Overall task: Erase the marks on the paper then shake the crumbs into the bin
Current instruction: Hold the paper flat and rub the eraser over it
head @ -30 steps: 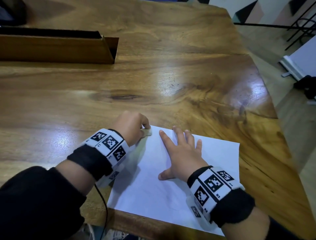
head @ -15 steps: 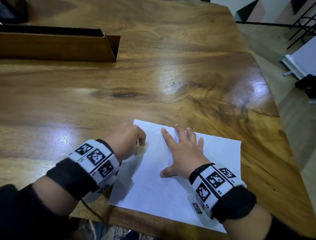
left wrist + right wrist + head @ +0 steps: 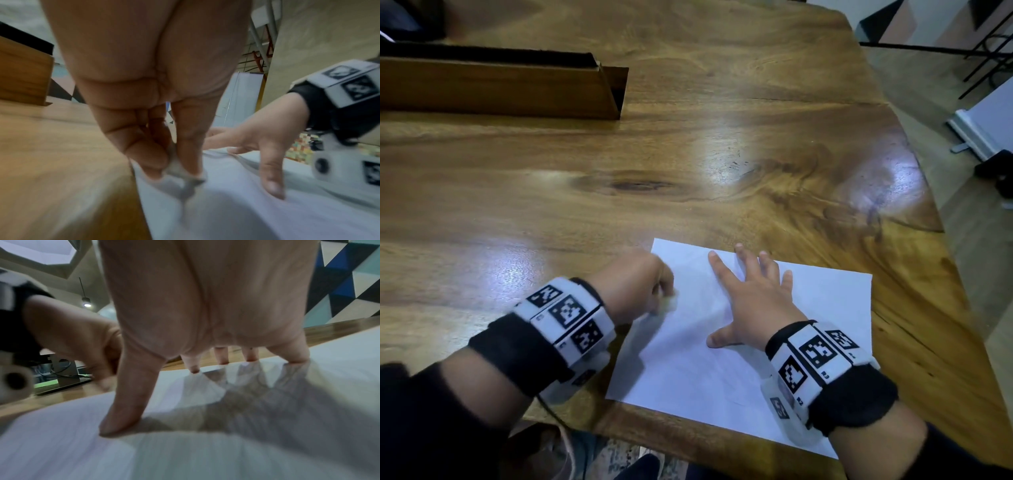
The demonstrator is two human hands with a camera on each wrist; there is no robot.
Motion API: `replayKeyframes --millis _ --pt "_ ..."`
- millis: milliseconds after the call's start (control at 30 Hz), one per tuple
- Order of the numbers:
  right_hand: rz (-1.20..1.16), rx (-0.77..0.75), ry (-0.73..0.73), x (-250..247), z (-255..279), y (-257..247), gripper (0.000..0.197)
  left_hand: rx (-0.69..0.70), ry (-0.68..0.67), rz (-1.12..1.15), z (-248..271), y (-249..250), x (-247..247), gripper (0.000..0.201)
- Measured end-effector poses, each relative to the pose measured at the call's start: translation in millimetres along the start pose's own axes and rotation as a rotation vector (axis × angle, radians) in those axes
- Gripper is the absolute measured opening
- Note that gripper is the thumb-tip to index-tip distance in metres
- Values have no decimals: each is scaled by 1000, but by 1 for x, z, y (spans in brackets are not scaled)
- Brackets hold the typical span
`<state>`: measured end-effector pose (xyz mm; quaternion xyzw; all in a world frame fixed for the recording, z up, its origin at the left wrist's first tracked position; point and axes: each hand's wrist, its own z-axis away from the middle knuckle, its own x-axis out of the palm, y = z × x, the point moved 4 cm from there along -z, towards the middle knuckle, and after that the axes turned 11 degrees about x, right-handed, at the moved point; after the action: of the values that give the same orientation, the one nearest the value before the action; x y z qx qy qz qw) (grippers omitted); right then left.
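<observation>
A white sheet of paper (image 3: 825, 308) lies near the table's front edge. My left hand (image 3: 640, 287) pinches a small whitish eraser (image 3: 669, 303) between thumb and fingers and presses it on the paper's left part; the left wrist view shows the eraser (image 3: 185, 175) down on the paper (image 3: 267, 219). My right hand (image 3: 753, 305) lies flat on the sheet with spread, straight fingers, holding it down; in the right wrist view the thumb and fingertips (image 3: 296, 360) press the paper (image 3: 185, 459). Any marks are too faint to make out. No bin is in view.
The wooden table (image 3: 688, 154) stretches ahead. A long wooden box (image 3: 500, 85) with a dark inside lies at the back left. The table's right edge curves away, with floor and dark items beyond it.
My left hand with the eraser has slid from the paper's far left corner back toward me along the left side. The right hand has stayed flat on the sheet.
</observation>
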<state>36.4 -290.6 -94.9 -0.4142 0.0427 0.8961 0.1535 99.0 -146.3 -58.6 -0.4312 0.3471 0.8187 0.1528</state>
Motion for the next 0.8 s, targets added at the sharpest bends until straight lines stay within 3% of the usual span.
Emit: replayKeyframes --millis 133,400,600,800 --pt "-2 2 -1 0 0 0 123 7 177 67 -19 1 -15 18" --pt "10 -122 11 9 3 -2 121 -58 218 45 -21 -8 2 15" --pt "28 -124 12 10 3 -3 121 -29 277 47 -35 -8 -10 15" --pt "15 -125 13 10 4 -2 120 63 61 15 2 1 21 16"
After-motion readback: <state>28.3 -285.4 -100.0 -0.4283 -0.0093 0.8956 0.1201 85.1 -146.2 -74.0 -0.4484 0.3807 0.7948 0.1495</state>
